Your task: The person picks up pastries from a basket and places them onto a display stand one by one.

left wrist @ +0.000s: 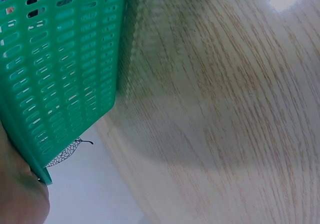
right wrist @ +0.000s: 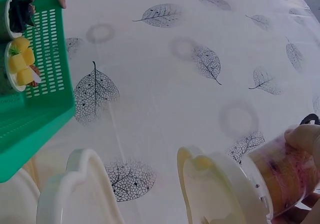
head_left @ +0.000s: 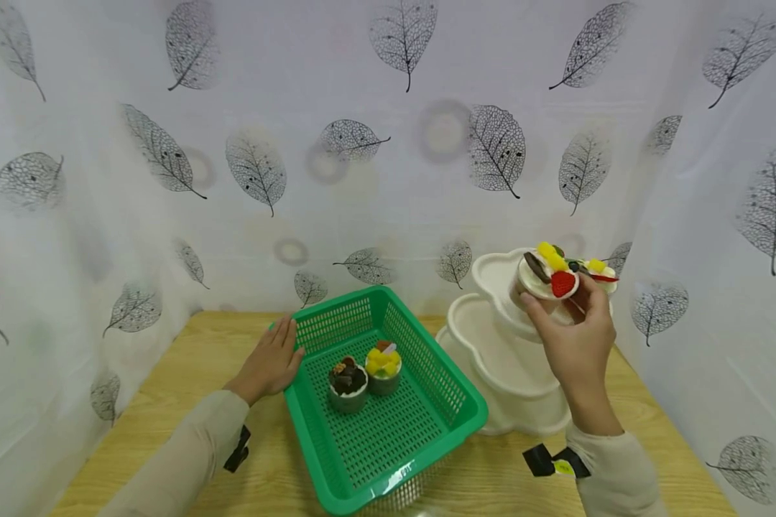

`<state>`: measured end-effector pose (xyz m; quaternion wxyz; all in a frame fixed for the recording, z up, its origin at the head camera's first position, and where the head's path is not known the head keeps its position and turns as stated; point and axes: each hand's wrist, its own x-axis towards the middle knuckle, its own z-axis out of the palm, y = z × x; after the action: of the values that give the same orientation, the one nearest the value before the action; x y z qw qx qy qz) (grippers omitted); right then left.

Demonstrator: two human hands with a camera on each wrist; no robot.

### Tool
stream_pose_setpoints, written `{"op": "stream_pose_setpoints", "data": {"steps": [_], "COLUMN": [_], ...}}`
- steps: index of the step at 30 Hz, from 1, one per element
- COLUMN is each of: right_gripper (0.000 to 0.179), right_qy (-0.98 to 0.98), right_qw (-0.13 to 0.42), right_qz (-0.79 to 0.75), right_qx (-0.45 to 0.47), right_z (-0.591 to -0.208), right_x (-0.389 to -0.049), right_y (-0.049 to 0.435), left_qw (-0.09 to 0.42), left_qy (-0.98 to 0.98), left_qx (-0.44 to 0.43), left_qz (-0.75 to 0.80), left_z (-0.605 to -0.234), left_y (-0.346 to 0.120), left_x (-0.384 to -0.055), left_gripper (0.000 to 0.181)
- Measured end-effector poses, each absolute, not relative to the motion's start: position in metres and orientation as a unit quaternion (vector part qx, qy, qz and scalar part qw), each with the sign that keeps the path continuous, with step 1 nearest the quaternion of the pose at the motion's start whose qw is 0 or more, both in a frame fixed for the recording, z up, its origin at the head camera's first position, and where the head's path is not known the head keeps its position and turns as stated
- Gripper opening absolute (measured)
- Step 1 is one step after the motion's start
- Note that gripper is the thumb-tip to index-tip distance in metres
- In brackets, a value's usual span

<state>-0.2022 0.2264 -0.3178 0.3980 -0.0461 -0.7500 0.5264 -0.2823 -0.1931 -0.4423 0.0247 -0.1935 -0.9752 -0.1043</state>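
Cup (head_left: 532,286) upright, topping (head_left: 552,260) upward, gripped by right fingers (head_left: 596,298); left fingers (head_left: 286,334) straight on basket (head_left: 404,467).

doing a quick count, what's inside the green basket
Inside the green basket are two cups: a brown-topped cup and a yellow-topped cup, side by side. Whatever lies directly under them is covered and cannot be seen.

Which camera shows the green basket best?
The head view: nearly all of the green basket shows, with two dessert cups inside. The left wrist view shows mainly its outside; the right wrist view, one cropped portion.
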Motion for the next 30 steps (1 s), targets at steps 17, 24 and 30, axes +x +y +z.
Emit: {"op": "stream_pose_setpoints", "data": {"steps": [17,24,30], "right_gripper": [0.072,0.070,0.065], "right_qy": [-0.746,-0.746,-0.745], "right_qw": [0.441,0.446,0.440], "right_qz": [0.492,0.489,0.498], "right_qx": [-0.079,-0.069,-0.057], "right_z": [-0.334,-0.337,-0.340], "right_x": [-0.202,-0.205,-0.206], "right_y": [0.226,0.226,0.227], "left_qw": [0.029,0.022,0.025], "left_qy": [-0.973,-0.976,-0.976], "left_qx": [-0.197,-0.191,-0.190], "left_qz": [-0.114,-0.106,-0.105], "left_z": [-0.442,-0.442,-0.442], "left_y": [-0.193,-0.193,-0.193], "left_x": [-0.281,-0.282,-0.283], "left_gripper": [0.063,0.061,0.060]}}
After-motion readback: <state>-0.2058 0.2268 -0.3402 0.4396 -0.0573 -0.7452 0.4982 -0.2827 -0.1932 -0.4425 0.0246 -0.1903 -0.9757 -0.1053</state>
